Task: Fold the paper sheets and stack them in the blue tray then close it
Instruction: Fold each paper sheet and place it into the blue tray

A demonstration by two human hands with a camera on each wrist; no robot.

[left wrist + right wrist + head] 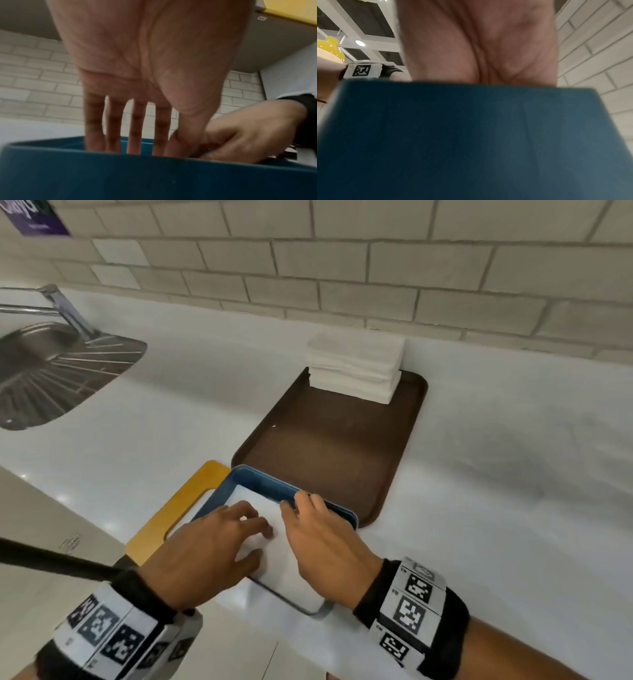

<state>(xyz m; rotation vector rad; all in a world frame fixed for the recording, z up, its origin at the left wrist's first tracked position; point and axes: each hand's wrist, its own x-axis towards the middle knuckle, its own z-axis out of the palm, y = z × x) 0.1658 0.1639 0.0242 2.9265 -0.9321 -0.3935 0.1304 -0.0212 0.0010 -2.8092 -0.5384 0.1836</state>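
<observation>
The blue tray (260,479) sits at the counter's near edge with a folded white paper (291,570) lying inside. My left hand (263,542) presses down on that paper; in the left wrist view its fingers (135,128) are straight and spread, reaching behind the tray wall (154,175). My right hand (293,503) is at the tray's far rim with its fingers curled and its thumb on the paper's far edge, pinching it. In the right wrist view the tray wall (471,135) hides the fingers. A stack of unfolded paper sheets (356,368) stands further back.
The stack rests on a brown tray (325,446) just behind the blue one. A yellow board (178,508) lies under and left of the blue tray. A steel sink (51,371) with a faucet (65,306) is at the far left. A tiled wall backs the white counter.
</observation>
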